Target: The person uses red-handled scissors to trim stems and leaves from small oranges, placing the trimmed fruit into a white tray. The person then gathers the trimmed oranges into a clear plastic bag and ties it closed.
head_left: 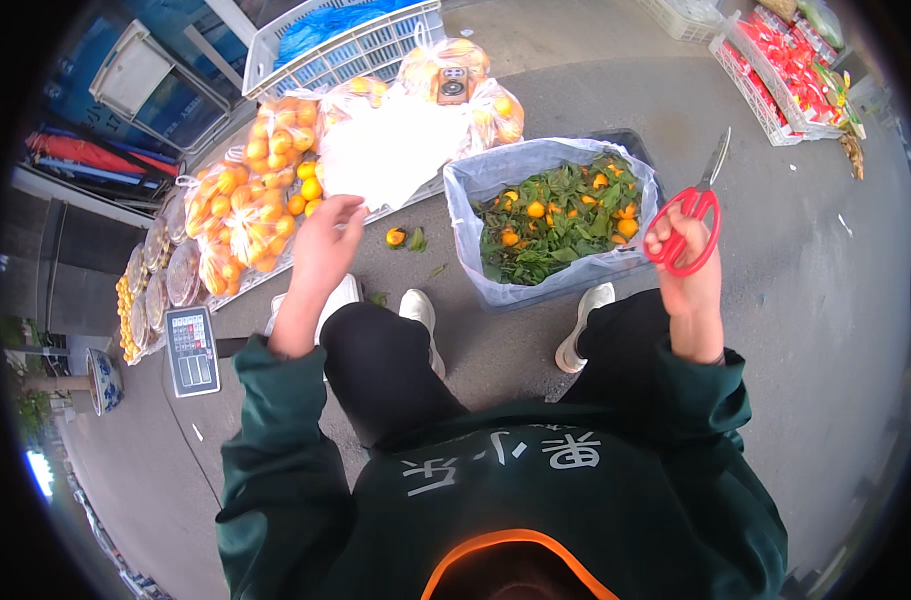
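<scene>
My right hand [684, 240] is closed around the red handles of a pair of scissors [701, 202], whose blades point away from me. My left hand [332, 236] is raised beside the displayed fruit, its fingers curled near the lower edge of a glaring white sheet or bag [384, 150]; whether it touches that or holds anything is unclear. Between my hands stands a crate lined with a pale plastic bag [467, 247], full of green leaves [545, 251] and orange citrus fruits [536, 209]. A single orange fruit [395, 238] lies on the ground to the crate's left, next to a loose leaf [417, 240].
Clear bags of oranges [257, 225] line the left side, with clamshell packs [183, 274] and a digital scale [193, 351] nearer me. A grey crate with blue plastic [343, 52] stands behind. Crates of red packages [785, 75] are at far right.
</scene>
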The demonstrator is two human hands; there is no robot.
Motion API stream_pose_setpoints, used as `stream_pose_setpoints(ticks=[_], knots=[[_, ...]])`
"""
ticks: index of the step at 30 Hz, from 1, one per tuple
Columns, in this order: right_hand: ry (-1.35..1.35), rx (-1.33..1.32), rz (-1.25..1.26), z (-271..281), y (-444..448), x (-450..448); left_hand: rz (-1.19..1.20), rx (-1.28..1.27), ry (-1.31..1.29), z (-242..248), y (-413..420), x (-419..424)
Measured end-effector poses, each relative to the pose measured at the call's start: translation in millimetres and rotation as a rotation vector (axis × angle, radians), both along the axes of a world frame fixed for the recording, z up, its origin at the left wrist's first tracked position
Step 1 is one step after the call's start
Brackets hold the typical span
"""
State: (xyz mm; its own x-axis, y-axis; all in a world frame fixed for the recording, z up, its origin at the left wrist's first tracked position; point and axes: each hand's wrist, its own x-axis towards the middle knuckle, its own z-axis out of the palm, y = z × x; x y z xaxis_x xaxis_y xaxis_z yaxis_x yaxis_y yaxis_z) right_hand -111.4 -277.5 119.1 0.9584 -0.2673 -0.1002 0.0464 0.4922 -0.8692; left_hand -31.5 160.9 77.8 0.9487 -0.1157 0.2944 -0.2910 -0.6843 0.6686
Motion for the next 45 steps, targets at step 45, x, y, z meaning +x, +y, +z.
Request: stream_pose_setpoints(ticks=[45], knots=[[0.281,0.043,0.115,-26,16,5,-0.463,-1.195,1.195,-54,-114,119]])
